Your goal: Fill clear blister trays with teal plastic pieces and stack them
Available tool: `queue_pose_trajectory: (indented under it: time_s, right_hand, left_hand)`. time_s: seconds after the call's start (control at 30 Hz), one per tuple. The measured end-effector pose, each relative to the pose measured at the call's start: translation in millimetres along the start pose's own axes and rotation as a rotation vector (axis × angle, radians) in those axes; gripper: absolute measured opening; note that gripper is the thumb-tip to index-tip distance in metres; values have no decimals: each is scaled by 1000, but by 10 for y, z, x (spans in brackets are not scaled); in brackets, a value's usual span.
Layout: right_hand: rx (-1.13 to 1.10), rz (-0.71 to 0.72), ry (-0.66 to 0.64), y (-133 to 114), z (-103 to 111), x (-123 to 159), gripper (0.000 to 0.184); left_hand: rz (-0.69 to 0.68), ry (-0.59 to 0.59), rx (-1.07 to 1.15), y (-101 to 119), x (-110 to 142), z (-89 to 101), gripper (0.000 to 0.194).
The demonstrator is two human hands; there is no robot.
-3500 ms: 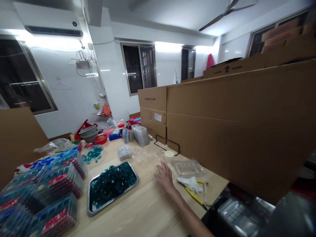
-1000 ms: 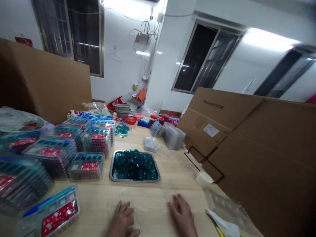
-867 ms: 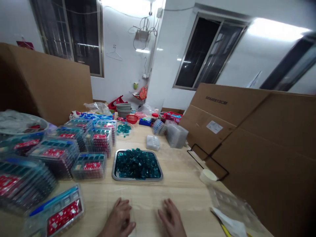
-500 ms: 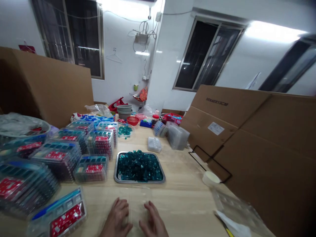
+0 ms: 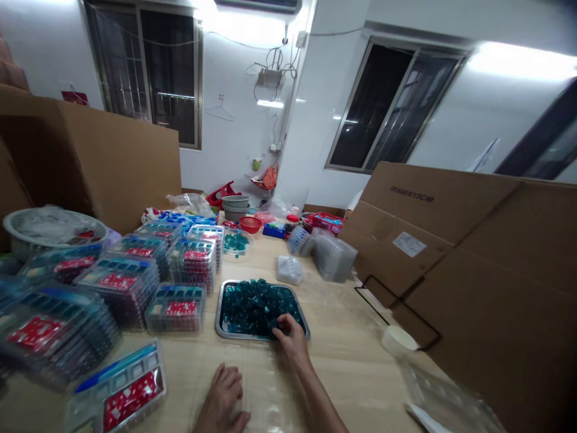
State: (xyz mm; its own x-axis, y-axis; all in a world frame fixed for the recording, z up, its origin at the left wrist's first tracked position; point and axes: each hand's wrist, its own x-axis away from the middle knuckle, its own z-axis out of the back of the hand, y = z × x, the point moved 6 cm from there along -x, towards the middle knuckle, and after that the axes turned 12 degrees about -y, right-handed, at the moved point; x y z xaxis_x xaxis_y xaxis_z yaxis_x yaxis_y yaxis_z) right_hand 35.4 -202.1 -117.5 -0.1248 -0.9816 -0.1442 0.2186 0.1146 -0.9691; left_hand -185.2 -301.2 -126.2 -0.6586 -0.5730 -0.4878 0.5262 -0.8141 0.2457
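My right hand (image 5: 291, 338) reaches into the near right corner of a metal tray (image 5: 219, 316), fingers curled among the teal wrapped pieces (image 5: 252, 302) piled in it. Whether it grips any piece is hidden. My left hand (image 5: 224, 400) lies flat on the wooden table (image 5: 351, 361), fingers spread, resting on a clear empty plastic tray (image 5: 265, 403) at the near edge.
Stacks of filled clear boxes with red labels (image 5: 180, 273) cover the left side. Clear containers (image 5: 334, 258), a small bowl of teal pieces (image 5: 236, 243) and baskets (image 5: 235, 207) stand further back. Cardboard sheets (image 5: 487, 270) wall the right; a tape roll (image 5: 399, 340) lies near them.
My right hand left the clear tray at the near edge and went forward into the metal tray. My left hand stayed flat. The camera shifted slightly.
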Motion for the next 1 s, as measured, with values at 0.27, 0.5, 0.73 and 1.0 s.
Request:
queue_pose_trajectory:
  time_s: [0.27,0.5,0.73,1.0]
  right_hand:
    - [-434,-70,-186,-182,-180,284,33]
    - [-779,-237,-372,-392,-463,431,28]
    - [-823,-310,-437,-565,-582,478,30]
    - [-740,-434,-524,-446,-694,644,25]
  left_hand:
    - [43,-82,31,-6,-18,0,15]
    - [46,-76,50,-31,-8,-25,23]
    - [68,-125,79,-93,5,-137,26]
    - [23,7,14,-172,35,-283,8]
